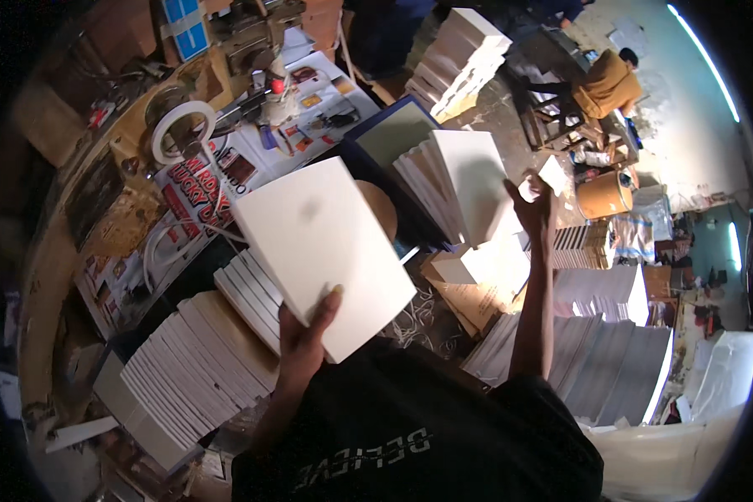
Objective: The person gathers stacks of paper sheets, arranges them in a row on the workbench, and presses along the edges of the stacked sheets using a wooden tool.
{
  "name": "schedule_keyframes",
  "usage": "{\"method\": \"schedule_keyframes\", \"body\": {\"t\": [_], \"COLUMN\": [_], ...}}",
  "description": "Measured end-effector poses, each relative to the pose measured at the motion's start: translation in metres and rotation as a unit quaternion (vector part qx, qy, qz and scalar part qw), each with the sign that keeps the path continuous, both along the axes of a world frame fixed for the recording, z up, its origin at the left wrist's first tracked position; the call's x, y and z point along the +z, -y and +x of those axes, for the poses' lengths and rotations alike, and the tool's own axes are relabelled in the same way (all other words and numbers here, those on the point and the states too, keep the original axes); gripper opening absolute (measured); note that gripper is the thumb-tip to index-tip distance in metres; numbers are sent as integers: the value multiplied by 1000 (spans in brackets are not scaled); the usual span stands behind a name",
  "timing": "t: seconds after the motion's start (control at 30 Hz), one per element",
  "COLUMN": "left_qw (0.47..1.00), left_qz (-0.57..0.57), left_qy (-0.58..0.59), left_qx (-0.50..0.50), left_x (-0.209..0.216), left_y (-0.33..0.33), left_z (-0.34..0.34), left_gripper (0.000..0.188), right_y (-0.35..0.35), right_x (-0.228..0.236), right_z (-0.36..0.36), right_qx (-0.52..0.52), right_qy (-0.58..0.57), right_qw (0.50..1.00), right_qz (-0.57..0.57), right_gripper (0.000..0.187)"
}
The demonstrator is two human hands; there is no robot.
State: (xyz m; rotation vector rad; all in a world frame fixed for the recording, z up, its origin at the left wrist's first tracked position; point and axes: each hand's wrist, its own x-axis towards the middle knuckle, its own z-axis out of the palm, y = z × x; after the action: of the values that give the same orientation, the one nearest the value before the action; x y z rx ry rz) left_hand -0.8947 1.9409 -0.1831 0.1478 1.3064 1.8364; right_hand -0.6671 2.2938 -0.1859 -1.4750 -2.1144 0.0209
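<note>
Plainly, the left hand (pixel 306 333) grips a white book (pixel 326 243); whether the right hand (pixel 538 207) holds anything is unclear.

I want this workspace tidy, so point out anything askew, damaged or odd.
White cord lies in a loose tangle just beyond the dark shirt, untidy beside the neat stacks. The white-covered book in the left hand shows a faint grey patch; whether stain or shadow, I cannot tell.

My book block (pixel 326 243) is plain white, my shirt (pixel 431 418) black with pale lettering; the printed sheet (pixel 194 188) mixes red and black on white, the bucket (pixel 602 197) is orange-tan.
</note>
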Motion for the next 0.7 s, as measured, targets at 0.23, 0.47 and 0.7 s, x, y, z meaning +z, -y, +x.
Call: {"method": "schedule_keyframes", "body": {"t": [0.23, 0.47, 0.7], "left_qw": [985, 775, 667], "left_qz": [61, 59, 42], "left_qy": [-27, -536, -648], "left_qx": [-159, -330, -364], "left_x": [18, -12, -68], "left_y": [-33, -57, -54], "left_z": [12, -12, -41], "left_gripper": [46, 33, 21], "right_y": [140, 115, 98], "right_x": [11, 133, -31], "right_z": [-36, -34, -56], "right_qx": [112, 77, 180], "right_qy": [-335, -159, 114], "right_qw": [788, 972, 976], "right_qz": [-504, -157, -42], "right_gripper": [50, 48, 59]}}
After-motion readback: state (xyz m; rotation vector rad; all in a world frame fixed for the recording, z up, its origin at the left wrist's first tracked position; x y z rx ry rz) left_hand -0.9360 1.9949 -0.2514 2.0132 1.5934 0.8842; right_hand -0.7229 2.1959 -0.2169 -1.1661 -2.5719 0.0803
